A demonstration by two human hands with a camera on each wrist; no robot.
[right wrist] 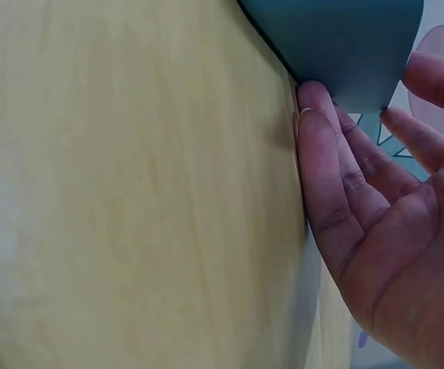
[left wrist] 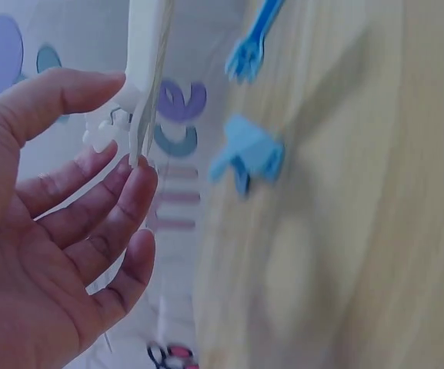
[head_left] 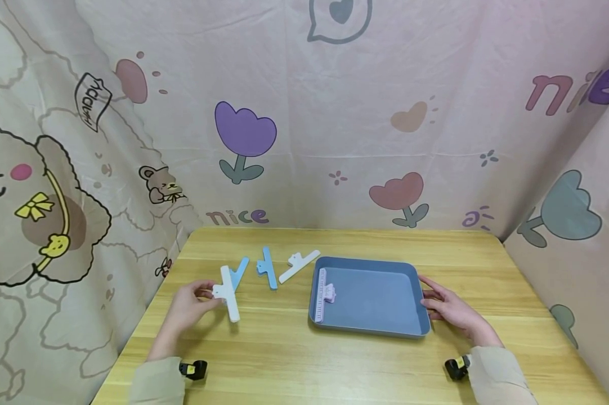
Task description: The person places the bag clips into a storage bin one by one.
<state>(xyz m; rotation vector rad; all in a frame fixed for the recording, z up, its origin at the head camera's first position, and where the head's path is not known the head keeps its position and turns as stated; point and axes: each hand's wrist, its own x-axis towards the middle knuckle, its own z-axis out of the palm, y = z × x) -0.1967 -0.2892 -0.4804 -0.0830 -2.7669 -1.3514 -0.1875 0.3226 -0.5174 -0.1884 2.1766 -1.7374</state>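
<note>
My left hand pinches a white bag clip by its handle, thumb on one side and fingertips on the other. In the left wrist view the same clip stands raised from the table. Behind it lies a light blue clip, partly covered in the head view. A gray-blue tray sits to the right, with a lilac clip lying along its left side. At the tray's right wall, my right hand holds the edge, with the thumb at the rim and other fingers low outside.
Another blue clip and a second white clip lie between the held clip and the tray. The wooden table ends at a printed curtain behind and at both sides.
</note>
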